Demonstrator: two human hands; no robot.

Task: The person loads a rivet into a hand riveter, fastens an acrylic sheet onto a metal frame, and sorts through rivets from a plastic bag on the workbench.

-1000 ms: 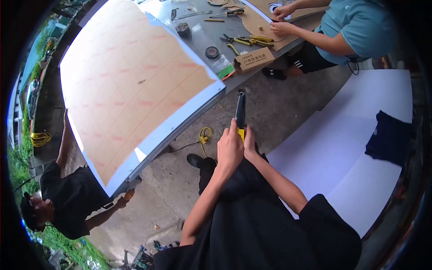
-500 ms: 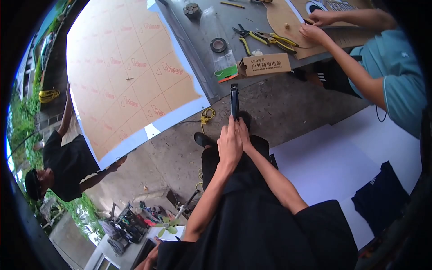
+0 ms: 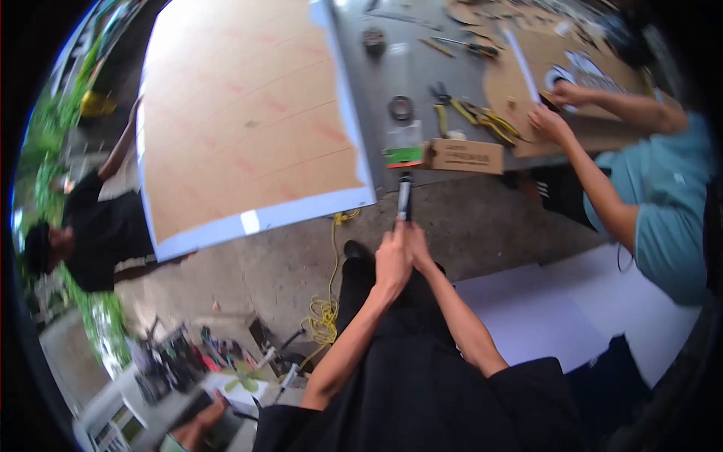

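Note:
Both arms reach forward and the hands come together in front of my body. They hold a slim black tool with a pale stripe [image 3: 405, 197], which points away from me toward the table edge; it resembles a stapler, but blur hides its exact kind. My left hand [image 3: 393, 262] is closed about its near end. Pressed against it, my right hand [image 3: 419, 247] is closed on the same end, its fingers partly hidden. Just beyond the tool's tip are a green-labelled clear package [image 3: 404, 156] and a brown cardboard box [image 3: 467, 156] on the grey table [image 3: 369, 98].
A person in black supports a large brown-covered panel [image 3: 252, 128] at left. Another, in teal [image 3: 666, 203], works over a brown board at right. Pliers [image 3: 489, 124], black tape [image 3: 401, 108] and a screwdriver [image 3: 474, 48] lie on the table. Yellow cord [image 3: 324, 320] crosses the floor; white sheets [image 3: 520, 301] lie at right.
The view has shifted and blurred, so the table and panel appear lower and farther right. More coiled yellow cord shows. Both hands stay together on the black tool.

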